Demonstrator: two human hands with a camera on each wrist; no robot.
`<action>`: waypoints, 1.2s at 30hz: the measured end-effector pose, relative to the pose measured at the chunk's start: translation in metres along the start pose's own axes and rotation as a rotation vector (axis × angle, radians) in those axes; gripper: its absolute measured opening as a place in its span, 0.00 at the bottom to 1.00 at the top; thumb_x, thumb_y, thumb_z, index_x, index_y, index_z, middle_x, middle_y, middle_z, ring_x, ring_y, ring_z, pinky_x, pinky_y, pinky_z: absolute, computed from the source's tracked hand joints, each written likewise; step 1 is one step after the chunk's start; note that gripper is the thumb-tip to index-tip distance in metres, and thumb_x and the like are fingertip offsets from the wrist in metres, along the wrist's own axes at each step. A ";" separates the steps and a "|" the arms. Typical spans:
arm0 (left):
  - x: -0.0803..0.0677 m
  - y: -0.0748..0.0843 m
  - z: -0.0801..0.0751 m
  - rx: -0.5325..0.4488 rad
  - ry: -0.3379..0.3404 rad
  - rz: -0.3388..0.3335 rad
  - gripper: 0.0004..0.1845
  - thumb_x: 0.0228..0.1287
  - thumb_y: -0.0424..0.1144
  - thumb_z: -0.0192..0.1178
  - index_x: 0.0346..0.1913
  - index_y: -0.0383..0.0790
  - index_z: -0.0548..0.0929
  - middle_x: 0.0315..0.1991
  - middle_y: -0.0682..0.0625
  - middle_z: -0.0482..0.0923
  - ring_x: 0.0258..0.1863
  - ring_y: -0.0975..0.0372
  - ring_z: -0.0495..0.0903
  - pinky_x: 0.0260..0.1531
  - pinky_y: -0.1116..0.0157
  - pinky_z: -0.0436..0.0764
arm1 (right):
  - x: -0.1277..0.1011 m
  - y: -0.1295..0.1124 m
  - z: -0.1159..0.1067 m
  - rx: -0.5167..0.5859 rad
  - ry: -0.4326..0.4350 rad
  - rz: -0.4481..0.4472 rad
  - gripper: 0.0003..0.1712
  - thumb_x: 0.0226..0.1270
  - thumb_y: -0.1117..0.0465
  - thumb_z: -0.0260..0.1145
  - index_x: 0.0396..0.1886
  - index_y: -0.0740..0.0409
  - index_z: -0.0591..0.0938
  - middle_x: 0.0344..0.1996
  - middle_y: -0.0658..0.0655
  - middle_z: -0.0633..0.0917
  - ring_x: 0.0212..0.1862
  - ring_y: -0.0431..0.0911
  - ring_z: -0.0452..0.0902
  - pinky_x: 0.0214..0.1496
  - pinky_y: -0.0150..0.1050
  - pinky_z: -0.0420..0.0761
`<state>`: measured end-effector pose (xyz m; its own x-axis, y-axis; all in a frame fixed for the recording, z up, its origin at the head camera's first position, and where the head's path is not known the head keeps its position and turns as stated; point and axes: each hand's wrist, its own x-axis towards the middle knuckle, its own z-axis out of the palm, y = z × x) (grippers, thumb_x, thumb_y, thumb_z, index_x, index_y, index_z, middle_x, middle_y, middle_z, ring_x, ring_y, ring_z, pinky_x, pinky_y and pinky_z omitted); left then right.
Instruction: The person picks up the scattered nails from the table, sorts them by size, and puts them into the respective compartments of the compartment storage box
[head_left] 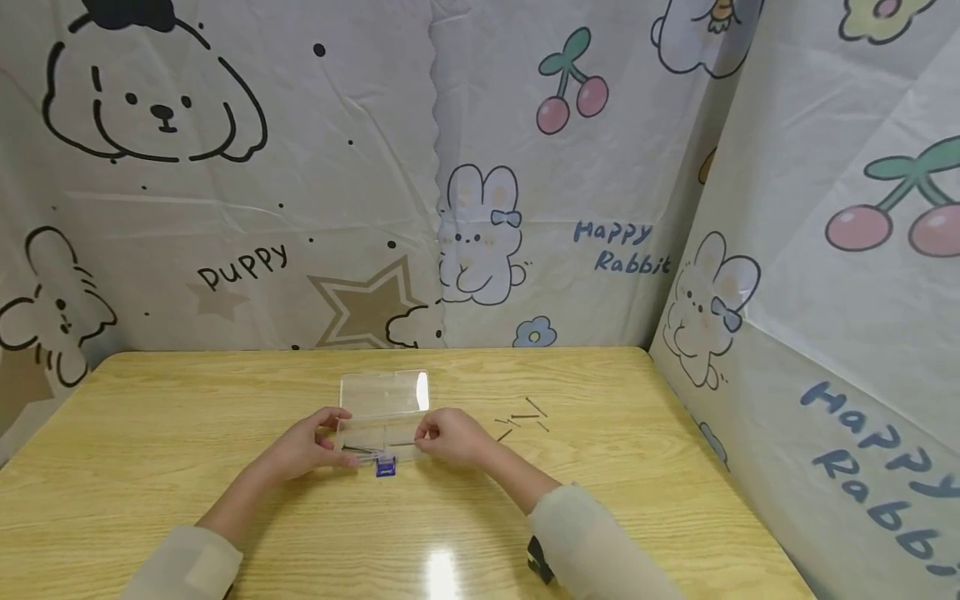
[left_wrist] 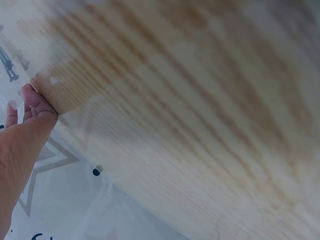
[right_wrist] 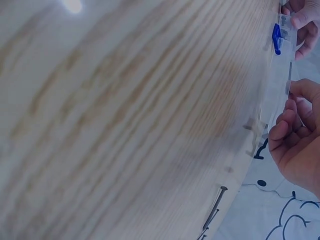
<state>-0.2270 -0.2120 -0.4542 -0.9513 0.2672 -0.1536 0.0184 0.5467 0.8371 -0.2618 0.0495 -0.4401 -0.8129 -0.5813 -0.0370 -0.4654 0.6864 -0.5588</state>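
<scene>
A clear plastic box (head_left: 385, 393) stands on the table with its lid raised at the back and a blue latch (head_left: 386, 467) at the front. My left hand (head_left: 311, 443) grips the box's left end, thumb at the front and fingers behind. Several nails (head_left: 360, 450) lie in the left compartment. Over the right compartment, my right hand (head_left: 453, 437) pinches a nail (right_wrist: 290, 70) between thumb and forefinger. In the left wrist view only part of the left hand (left_wrist: 30, 120) shows, at the left edge.
More loose nails (head_left: 525, 416) of different lengths lie on the wooden table (head_left: 637, 483) to the right of the box. A small black object (head_left: 538, 560) sits beside the right sleeve. Printed cloth (head_left: 360, 192) hangs behind the table and along its right side.
</scene>
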 end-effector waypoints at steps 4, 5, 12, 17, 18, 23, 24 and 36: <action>0.000 0.000 0.001 -0.012 -0.005 0.001 0.43 0.46 0.48 0.73 0.63 0.36 0.64 0.57 0.36 0.64 0.41 0.55 0.69 0.39 0.63 0.71 | 0.001 -0.001 0.001 0.006 -0.001 0.002 0.05 0.63 0.60 0.63 0.30 0.55 0.83 0.18 0.43 0.72 0.22 0.34 0.63 0.28 0.27 0.65; 0.000 0.001 0.001 -0.014 -0.006 0.001 0.43 0.46 0.48 0.73 0.63 0.36 0.64 0.57 0.36 0.64 0.41 0.55 0.69 0.38 0.63 0.71 | 0.001 -0.001 0.002 0.011 0.000 0.003 0.05 0.63 0.60 0.63 0.30 0.54 0.83 0.18 0.43 0.72 0.22 0.35 0.63 0.28 0.28 0.65; -0.002 0.001 0.002 -0.020 -0.012 0.001 0.44 0.46 0.48 0.73 0.64 0.35 0.64 0.58 0.35 0.63 0.41 0.55 0.69 0.39 0.63 0.71 | 0.000 -0.002 0.001 0.036 -0.013 0.049 0.05 0.63 0.58 0.63 0.31 0.53 0.83 0.18 0.44 0.72 0.22 0.36 0.64 0.27 0.28 0.65; -0.001 0.001 0.001 -0.024 -0.013 0.000 0.44 0.46 0.48 0.73 0.64 0.35 0.64 0.58 0.35 0.63 0.41 0.55 0.69 0.38 0.64 0.71 | -0.001 0.003 -0.005 0.061 -0.001 0.068 0.05 0.63 0.58 0.64 0.32 0.53 0.84 0.21 0.44 0.75 0.24 0.36 0.66 0.28 0.29 0.67; -0.001 0.001 0.001 -0.022 -0.013 -0.001 0.44 0.45 0.48 0.73 0.64 0.35 0.64 0.58 0.35 0.63 0.41 0.55 0.69 0.38 0.64 0.71 | -0.002 0.004 -0.007 0.060 0.006 0.067 0.05 0.63 0.57 0.64 0.32 0.53 0.84 0.21 0.45 0.76 0.25 0.36 0.66 0.29 0.29 0.68; -0.001 0.002 0.000 -0.017 -0.013 -0.002 0.44 0.46 0.48 0.73 0.64 0.36 0.64 0.58 0.36 0.63 0.43 0.55 0.69 0.39 0.63 0.72 | -0.008 0.013 -0.017 0.038 0.028 0.057 0.06 0.63 0.58 0.64 0.32 0.54 0.84 0.24 0.46 0.77 0.28 0.38 0.67 0.31 0.31 0.69; -0.001 0.002 0.000 -0.016 -0.014 -0.002 0.43 0.46 0.48 0.73 0.64 0.36 0.64 0.58 0.35 0.63 0.43 0.55 0.70 0.39 0.63 0.72 | -0.009 0.015 -0.019 0.031 0.032 0.058 0.06 0.63 0.58 0.64 0.32 0.54 0.84 0.24 0.46 0.77 0.28 0.38 0.67 0.32 0.31 0.68; -0.001 0.002 0.000 -0.013 -0.013 -0.015 0.43 0.47 0.48 0.73 0.64 0.36 0.64 0.59 0.36 0.63 0.42 0.55 0.69 0.40 0.63 0.71 | -0.027 0.049 -0.039 0.051 0.061 0.115 0.06 0.64 0.59 0.63 0.34 0.56 0.83 0.28 0.50 0.78 0.30 0.41 0.68 0.31 0.33 0.68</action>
<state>-0.2261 -0.2113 -0.4522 -0.9474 0.2691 -0.1733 -0.0004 0.5403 0.8415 -0.2761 0.1159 -0.4342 -0.8803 -0.4714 -0.0533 -0.3510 0.7228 -0.5953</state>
